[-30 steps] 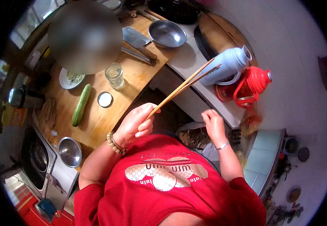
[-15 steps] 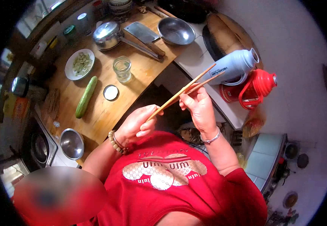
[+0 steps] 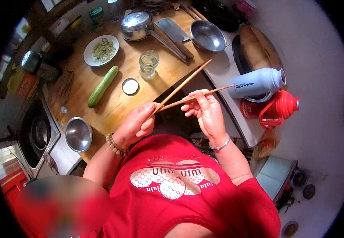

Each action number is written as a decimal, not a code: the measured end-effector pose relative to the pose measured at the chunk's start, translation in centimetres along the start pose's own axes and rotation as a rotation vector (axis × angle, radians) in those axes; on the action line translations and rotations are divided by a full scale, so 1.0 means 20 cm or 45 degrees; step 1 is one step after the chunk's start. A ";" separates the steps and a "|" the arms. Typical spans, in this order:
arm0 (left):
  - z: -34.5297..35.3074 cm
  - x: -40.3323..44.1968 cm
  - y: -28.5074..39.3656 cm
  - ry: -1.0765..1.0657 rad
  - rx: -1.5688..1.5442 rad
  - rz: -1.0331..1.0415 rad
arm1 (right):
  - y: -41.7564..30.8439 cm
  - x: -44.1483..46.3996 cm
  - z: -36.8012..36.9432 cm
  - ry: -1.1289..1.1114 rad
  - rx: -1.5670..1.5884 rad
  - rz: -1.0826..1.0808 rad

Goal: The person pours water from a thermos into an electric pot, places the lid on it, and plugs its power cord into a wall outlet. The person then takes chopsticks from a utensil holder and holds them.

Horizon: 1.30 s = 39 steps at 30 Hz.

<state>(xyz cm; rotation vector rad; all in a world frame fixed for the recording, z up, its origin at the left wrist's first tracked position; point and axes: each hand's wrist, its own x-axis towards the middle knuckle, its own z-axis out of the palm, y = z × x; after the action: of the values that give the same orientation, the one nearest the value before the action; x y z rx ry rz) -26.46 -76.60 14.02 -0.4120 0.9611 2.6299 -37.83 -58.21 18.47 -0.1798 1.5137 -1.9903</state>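
Note:
Two wooden chopsticks spread in a V above the floor gap by the table edge. My left hand (image 3: 137, 120), closed, grips them where their near ends meet. One chopstick (image 3: 188, 81) slants up and away from it. The other chopstick (image 3: 224, 89) points right, with my right hand (image 3: 205, 111) pinching it along its length. Beyond my hands on the wooden table (image 3: 112, 113) are an open glass jar (image 3: 148, 64), a round lid (image 3: 130, 86), a green cucumber (image 3: 103, 86) and a white plate (image 3: 88, 56) of cut green pieces.
A lidded metal pot (image 3: 137, 25), a cleaver (image 3: 172, 29) and a metal bowl (image 3: 207, 35) sit at the back. Another metal bowl (image 3: 78, 134) is at left, near a sink (image 3: 37, 127). Blue (image 3: 255, 83) and red (image 3: 270, 106) vacuum flasks are at right.
The chopsticks, nearly together before, have spread into a wider V, one swinging rightward with my right hand. The camera view has shifted, moving the table things right and up in view.

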 end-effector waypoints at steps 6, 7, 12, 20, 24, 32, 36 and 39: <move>-0.07 -0.07 0.00 0.121 0.112 0.182 | 0.04 0.04 0.06 -0.105 -0.039 0.050; -0.09 -0.08 0.00 0.204 0.262 0.284 | 0.05 0.05 0.08 -0.124 -0.050 0.058; -0.09 -0.17 0.06 0.344 0.480 0.485 | 0.04 0.06 0.14 -0.419 0.125 0.139; -0.06 -0.17 0.02 0.506 0.978 0.885 | 0.07 0.12 0.18 -0.329 0.148 0.272; -0.06 -0.17 0.02 0.496 0.476 0.582 | 0.04 0.12 0.20 -0.327 0.018 0.245; -0.04 -0.14 0.01 0.528 0.269 0.464 | 0.04 0.11 0.18 -0.333 -0.076 0.183; -0.02 -0.13 0.01 0.558 0.402 0.501 | 0.04 0.11 0.16 -0.313 -0.039 0.177; 0.01 -0.13 0.00 0.594 0.517 0.644 | 0.05 0.11 0.14 -0.288 0.041 0.201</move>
<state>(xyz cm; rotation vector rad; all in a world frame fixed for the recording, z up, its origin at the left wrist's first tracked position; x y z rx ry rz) -24.09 -76.90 15.16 -0.7820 1.9266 2.6956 -37.88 -61.86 17.94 -0.2550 1.3107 -1.8024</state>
